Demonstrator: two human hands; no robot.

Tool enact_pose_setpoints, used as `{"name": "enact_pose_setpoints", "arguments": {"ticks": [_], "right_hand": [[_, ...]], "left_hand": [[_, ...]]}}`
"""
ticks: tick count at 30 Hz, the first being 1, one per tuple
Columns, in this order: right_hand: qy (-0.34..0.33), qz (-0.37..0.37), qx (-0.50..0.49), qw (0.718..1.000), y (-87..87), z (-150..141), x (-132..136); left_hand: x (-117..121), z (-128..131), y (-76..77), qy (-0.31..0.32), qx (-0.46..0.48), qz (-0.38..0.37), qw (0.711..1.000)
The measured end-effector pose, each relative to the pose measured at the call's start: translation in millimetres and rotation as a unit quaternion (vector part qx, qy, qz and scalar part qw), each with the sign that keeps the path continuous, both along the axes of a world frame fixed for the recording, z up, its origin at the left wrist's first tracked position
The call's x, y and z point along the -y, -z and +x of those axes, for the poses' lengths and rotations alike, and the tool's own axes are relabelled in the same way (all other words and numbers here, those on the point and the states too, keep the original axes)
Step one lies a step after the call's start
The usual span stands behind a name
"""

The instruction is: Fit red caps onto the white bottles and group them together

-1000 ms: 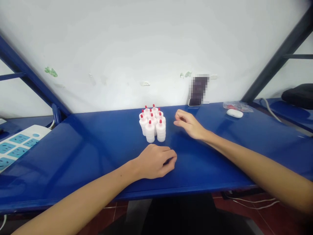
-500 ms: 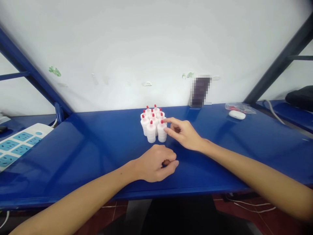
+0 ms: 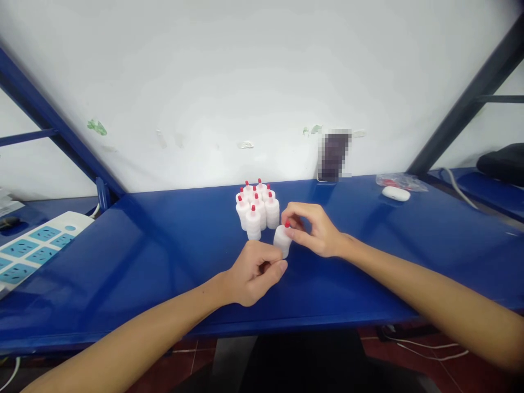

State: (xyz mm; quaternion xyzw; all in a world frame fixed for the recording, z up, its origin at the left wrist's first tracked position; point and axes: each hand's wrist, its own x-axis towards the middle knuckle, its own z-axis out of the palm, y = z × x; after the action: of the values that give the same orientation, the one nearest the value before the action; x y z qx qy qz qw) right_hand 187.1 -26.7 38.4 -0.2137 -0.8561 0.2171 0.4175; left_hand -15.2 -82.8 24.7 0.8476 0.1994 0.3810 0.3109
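A small white squeeze bottle (image 3: 281, 239) with a red cap stands slightly tilted, apart from the others. My right hand (image 3: 313, 229) pinches it near the cap between thumb and fingers. Just in front of its lower end is my left hand (image 3: 258, 273), closed, with thumb and curled index finger together. Whether the left fingers touch the bottle or hold something small is hidden. Behind them, several like bottles (image 3: 254, 221) stand upright in a tight cluster, all with red pointed caps.
The blue table (image 3: 164, 262) runs back to a white wall. On the left lies a white power strip (image 3: 45, 240) with blue sockets. A blurred-out phone-like object (image 3: 334, 157) leans on the wall. At right are a white earbud case (image 3: 396, 193) and a clear plastic bag (image 3: 409, 182) with red bits.
My right hand has drawn the front right bottle out of the cluster, toward me and to the right. My left hand has shifted slightly left, and the bottle is now beside its fingertips.
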Motion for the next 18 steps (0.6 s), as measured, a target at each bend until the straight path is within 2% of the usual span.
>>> {"name": "enact_pose_setpoints", "arguments": {"ticks": [6,11,13,15,18], "right_hand": [[-0.021,0.05,-0.009,0.999,-0.3,1.6,1.5],[0.004,0.08,-0.015,0.997,-0.6,-0.7,3.7],[0.011,0.094,-0.011,0.995,0.1,-1.7,4.9],[0.012,0.118,-0.01,0.993,0.6,-2.6,6.6],[0.006,0.156,-0.013,0.988,0.3,-3.9,9.1]], "left_hand": [[-0.3,0.4,-1.3,-0.055,0.018,0.086,0.995],[1.0,3.3,7.0,-0.188,0.113,0.072,0.973],[2.1,5.7,8.4,-0.213,0.116,0.07,0.968],[3.0,8.8,8.1,-0.207,0.089,0.065,0.972],[2.1,12.6,6.7,-0.136,0.03,-0.002,0.99]]}}
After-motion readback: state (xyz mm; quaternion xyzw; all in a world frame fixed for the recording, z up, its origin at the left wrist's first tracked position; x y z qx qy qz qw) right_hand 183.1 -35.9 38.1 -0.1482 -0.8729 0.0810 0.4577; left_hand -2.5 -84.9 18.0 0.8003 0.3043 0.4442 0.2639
